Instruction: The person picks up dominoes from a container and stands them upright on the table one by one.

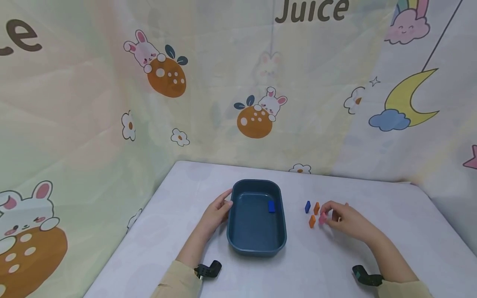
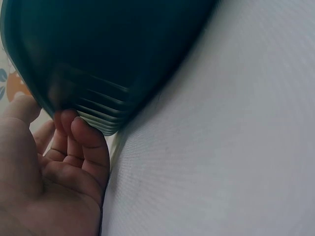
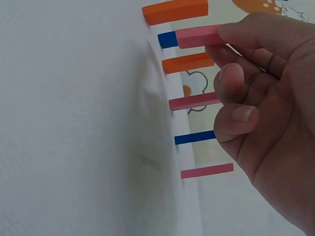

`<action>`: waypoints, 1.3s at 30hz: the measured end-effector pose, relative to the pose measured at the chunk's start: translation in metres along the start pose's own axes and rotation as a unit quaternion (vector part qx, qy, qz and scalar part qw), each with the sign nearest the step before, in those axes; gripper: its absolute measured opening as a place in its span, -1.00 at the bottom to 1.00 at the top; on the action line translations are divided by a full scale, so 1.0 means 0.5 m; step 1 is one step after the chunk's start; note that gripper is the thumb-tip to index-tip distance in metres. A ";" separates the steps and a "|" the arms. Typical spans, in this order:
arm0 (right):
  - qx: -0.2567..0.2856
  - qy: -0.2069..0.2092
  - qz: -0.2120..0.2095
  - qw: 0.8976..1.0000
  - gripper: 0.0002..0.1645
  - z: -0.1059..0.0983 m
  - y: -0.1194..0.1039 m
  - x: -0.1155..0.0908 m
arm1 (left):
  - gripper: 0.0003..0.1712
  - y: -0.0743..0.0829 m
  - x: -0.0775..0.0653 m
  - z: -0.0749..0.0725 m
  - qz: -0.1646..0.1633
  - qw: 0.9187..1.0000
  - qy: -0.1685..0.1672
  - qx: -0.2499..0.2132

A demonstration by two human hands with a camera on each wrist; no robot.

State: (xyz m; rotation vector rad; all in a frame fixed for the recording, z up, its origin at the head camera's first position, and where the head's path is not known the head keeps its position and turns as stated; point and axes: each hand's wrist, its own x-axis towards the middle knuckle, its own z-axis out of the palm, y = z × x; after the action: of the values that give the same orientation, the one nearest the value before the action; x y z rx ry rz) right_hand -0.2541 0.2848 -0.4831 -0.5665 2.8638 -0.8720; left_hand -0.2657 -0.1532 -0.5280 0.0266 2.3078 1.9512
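Observation:
My left hand [image 1: 217, 212] holds the left side of a dark blue tray [image 1: 238, 247], with bent fingertips against its outer wall and the thumb at the rim. One blue block [image 1: 271, 206] lies inside the tray. To the tray's right, my right hand [image 1: 344, 219] pinches a pink block [image 3: 199, 37] between thumb and index finger. That block's lower end looks slightly raised off the table. Close by stand a blue block [image 1: 307, 207] and two orange blocks, one nearer [image 1: 312, 221] and one farther [image 1: 316, 208].
Beyond the right hand, the right wrist view shows another blue block [image 3: 193, 137] and two pink blocks, one at the end of the row [image 3: 206, 170]. The white table [image 1: 313, 265] meets a printed cloth backdrop [image 1: 208, 82] behind and at the left.

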 end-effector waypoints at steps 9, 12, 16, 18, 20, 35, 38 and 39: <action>-0.010 -0.008 -0.002 1.000 -0.73 0.006 0.006 -0.003 | -0.41 0.002 -0.001 -0.002 0.005 1.000 -0.008 -0.006; -0.014 -0.011 -0.002 1.000 -0.73 0.007 0.009 -0.005 | -0.42 0.002 0.000 -0.002 0.005 1.000 -0.008 -0.005; -0.013 -0.016 0.008 1.000 -0.73 0.010 0.011 -0.005 | -0.43 0.001 0.000 -0.002 0.007 1.000 -0.009 -0.006; -0.009 -0.020 0.009 1.000 -0.73 0.011 0.011 -0.005 | -0.43 0.001 0.000 -0.002 0.008 1.000 -0.009 -0.006; -0.003 -0.021 0.011 1.000 -0.73 0.011 0.010 -0.005 | -0.43 0.000 0.001 -0.002 0.007 1.000 -0.009 -0.006; -0.016 -0.036 0.014 0.999 -0.65 -0.011 0.002 -0.014 | -0.42 -0.003 -0.001 -0.003 0.006 1.000 -0.007 -0.005; -0.021 -0.030 0.002 0.999 -0.64 -0.026 -0.010 -0.017 | -0.42 -0.004 0.001 -0.004 0.005 1.000 -0.007 -0.007; -0.020 -0.026 -0.003 0.999 -0.65 -0.031 -0.015 -0.018 | -0.43 -0.003 0.001 -0.005 0.005 1.000 -0.006 -0.009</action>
State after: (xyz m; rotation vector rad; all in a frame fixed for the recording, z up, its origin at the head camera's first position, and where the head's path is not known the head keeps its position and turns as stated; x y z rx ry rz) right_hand -0.2462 0.2904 -0.4661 -0.5930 2.8404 -0.7891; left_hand -0.2663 -0.1558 -0.5293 0.0483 2.2870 1.9694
